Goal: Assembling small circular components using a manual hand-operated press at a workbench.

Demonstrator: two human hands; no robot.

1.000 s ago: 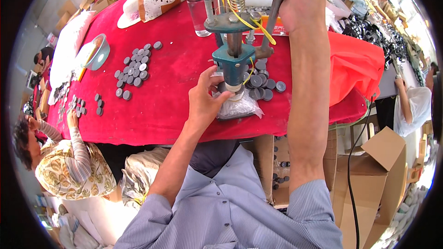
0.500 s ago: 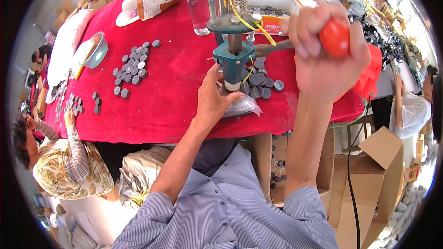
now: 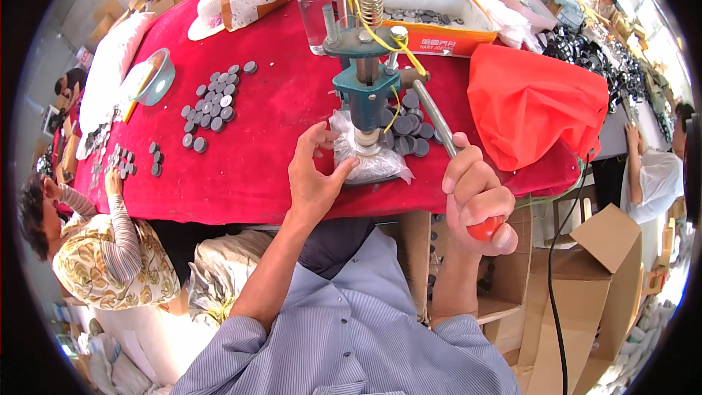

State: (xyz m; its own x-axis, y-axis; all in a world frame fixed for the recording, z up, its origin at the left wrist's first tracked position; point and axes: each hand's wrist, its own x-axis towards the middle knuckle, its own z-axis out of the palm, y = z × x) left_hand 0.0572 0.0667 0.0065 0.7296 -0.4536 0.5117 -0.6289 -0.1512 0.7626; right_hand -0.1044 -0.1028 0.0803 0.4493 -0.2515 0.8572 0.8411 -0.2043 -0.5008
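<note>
Your bench is a table under a red felt cloth in a crowded workshop, with cardboard boxes at the lower right and other people seated at both sides. Far left on the cloth sits a pale blue bowl, then a loose cluster of flat grey round discs, well apart from the machine.

Your left hand lies open on the cloth, fingers spread, thumb and fingertips touching the clear crinkled plastic bag that sits under the ram of the blue-green hand press. The hand grips nothing (it only steadies the bag at its left edge). Whether a disc sits under the ram you cannot tell.

From the press the steel lever runs down and to the right, toward you, its long axis slanting off the table edge. Your right hand is closed tight around the lever's red ball knob, below the table edge, so the lever looks near the bottom of its travel.

So the press point lies just right of your left fingertips and up-left of your right hand; the left is the nearer hand. More dark discs are heaped just behind the press, and an orange-red cloth bag lies further right.
</note>
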